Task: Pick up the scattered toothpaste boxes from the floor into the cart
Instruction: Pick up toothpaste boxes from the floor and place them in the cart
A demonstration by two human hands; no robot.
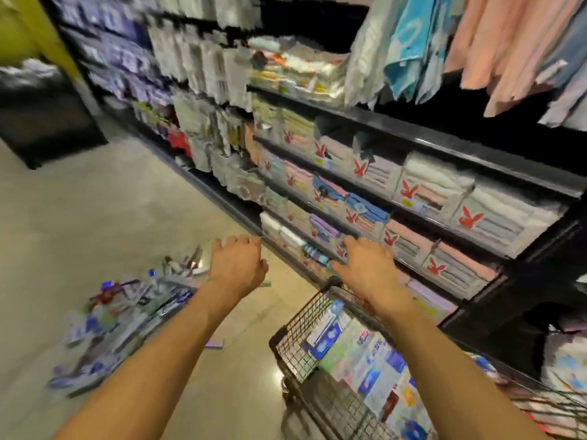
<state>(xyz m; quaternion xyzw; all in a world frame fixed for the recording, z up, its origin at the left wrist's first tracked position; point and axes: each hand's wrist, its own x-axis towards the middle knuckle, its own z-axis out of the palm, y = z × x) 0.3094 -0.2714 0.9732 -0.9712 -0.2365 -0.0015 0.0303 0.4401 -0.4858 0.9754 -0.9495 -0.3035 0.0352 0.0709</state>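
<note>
Fingers (224, 243) of the left hand (236, 268) are spread and loosely curled; nothing is held. Same on the right hand (370, 269): fingers (349, 242) splayed, nothing gripped. Both arms are stretched forward, palms down.

The left hand is seen above the floor (95, 217), beside the far end of the toothpaste boxes (127, 315), which lie scattered in a pile at the left. One stray box (215, 344) lies apart, between the pile and the cart (298, 344).

The right hand is held over the far corner of the wire cart at the lower right. A layer of packed boxes (365, 363) is seen inside it.

Black shelving (444, 147) stacked with packed towels (425, 185) runs along the right, just beyond the cart. Cloths (508, 42) are hung above. Heavy motion blur: box print cannot be read.
</note>
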